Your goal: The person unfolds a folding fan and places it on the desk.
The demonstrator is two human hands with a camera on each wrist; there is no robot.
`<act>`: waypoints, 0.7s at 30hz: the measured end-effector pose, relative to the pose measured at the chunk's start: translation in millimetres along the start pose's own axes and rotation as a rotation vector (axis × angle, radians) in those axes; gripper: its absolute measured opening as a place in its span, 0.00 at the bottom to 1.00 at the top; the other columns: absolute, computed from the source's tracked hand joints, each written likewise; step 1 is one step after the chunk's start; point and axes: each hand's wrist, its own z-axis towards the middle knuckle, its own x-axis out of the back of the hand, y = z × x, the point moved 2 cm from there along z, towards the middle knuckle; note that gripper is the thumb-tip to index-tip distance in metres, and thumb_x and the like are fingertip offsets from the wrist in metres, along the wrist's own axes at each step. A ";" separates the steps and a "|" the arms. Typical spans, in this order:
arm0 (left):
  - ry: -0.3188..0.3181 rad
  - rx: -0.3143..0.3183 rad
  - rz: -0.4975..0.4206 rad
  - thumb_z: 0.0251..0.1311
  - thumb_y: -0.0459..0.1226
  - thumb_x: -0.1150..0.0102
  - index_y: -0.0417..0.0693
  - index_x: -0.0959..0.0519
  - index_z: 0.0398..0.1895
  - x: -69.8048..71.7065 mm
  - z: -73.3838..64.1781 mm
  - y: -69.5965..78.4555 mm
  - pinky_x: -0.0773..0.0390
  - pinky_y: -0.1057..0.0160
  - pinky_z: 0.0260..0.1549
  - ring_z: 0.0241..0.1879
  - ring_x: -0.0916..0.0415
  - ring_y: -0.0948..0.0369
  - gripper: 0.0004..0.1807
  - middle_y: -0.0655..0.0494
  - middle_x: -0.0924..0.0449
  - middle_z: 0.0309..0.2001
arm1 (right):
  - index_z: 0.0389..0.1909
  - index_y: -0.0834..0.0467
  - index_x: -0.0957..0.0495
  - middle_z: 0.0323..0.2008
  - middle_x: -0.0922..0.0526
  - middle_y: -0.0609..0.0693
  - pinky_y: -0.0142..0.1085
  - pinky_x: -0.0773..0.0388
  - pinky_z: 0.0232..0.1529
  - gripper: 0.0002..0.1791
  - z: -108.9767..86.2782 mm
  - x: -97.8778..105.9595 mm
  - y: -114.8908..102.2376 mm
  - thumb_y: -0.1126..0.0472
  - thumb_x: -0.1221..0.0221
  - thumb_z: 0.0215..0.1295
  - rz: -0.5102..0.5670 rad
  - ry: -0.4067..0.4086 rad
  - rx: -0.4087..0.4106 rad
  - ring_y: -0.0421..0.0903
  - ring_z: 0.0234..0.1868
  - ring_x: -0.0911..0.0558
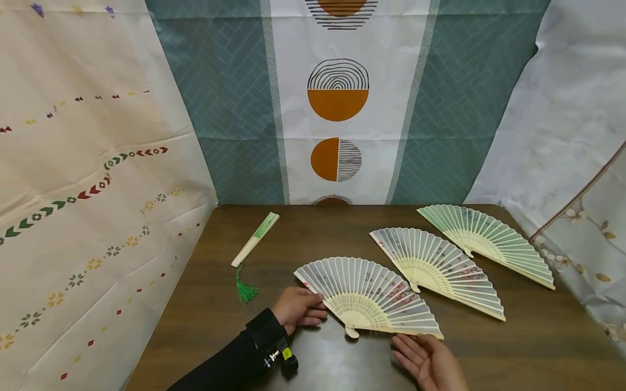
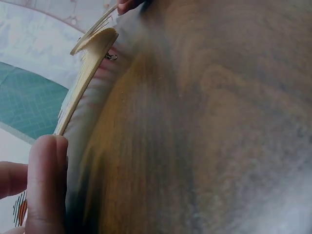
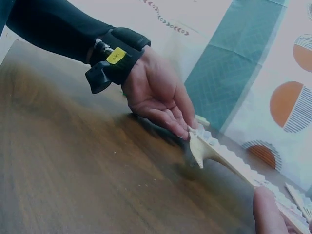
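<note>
A spread white folding fan [image 1: 364, 312] with pink and grey flower prints and pale slatted ribs is held between both hands, its pivot end toward the person. At its left edge, my left hand [image 1: 299, 309] pinches the outer stick between thumb and fingers. My right hand [image 1: 427, 358] grips the right outer stick near its tip, fingers under it. Seen edge-on in the left wrist view, the fan [image 2: 87, 73] shows its pale stick and curved pivot end. From the right wrist, the fan [image 3: 226, 163] stretches between the two hands, close over the wooden table [image 3: 97, 165].
A second spread white fan [image 1: 430, 271] lies behind and to the right, and a green spread fan [image 1: 489, 239] lies beyond it. At the back left rests a folded fan [image 1: 255, 239] with a green tassel [image 1: 246, 291]. Patterned cloths [image 1: 235, 108] hang around the table.
</note>
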 end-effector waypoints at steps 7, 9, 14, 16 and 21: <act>0.007 0.005 0.030 0.83 0.34 0.38 0.27 0.15 0.55 0.5 -5.8 -2.3 0.06 0.65 0.29 0.32 0.08 0.64 0.14 0.53 0.07 0.37 | 0.64 0.66 0.30 0.47 0.04 0.51 0.46 0.04 0.61 0.17 -3.1 4.9 -3.0 0.61 0.63 0.93 0.025 -0.070 -0.075 0.45 0.50 0.04; 0.005 0.007 0.029 0.82 0.34 0.38 0.27 0.15 0.55 1.4 -7.3 -3.0 0.05 0.65 0.29 0.32 0.08 0.63 0.15 0.54 0.07 0.36 | 0.66 0.67 0.32 0.47 0.04 0.51 0.47 0.05 0.62 0.17 -3.5 6.3 -2.5 0.60 0.62 0.93 0.020 -0.065 -0.080 0.45 0.50 0.04; 0.005 0.015 0.019 0.82 0.36 0.38 0.29 0.14 0.54 3.9 -10.8 -2.8 0.05 0.64 0.31 0.33 0.08 0.63 0.15 0.55 0.07 0.36 | 0.61 0.63 0.25 0.48 0.04 0.49 0.46 0.05 0.63 0.19 -5.7 9.8 -2.8 0.59 0.62 0.94 0.014 -0.094 -0.102 0.44 0.51 0.04; 0.010 0.014 0.019 0.82 0.36 0.38 0.28 0.14 0.54 4.8 -12.6 -2.1 0.04 0.63 0.31 0.33 0.08 0.63 0.15 0.55 0.08 0.36 | 0.54 0.58 0.18 0.49 0.04 0.48 0.45 0.05 0.64 0.23 -7.0 11.6 -3.6 0.59 0.63 0.94 0.011 -0.132 -0.119 0.43 0.52 0.04; 0.034 -0.006 0.039 0.80 0.36 0.38 0.26 0.16 0.56 8.1 -16.3 -3.5 0.03 0.59 0.33 0.34 0.08 0.61 0.17 0.52 0.07 0.38 | 0.48 0.52 0.12 0.51 0.04 0.46 0.42 0.06 0.65 0.28 -9.5 15.0 -4.1 0.58 0.65 0.94 -0.013 -0.191 -0.131 0.41 0.54 0.05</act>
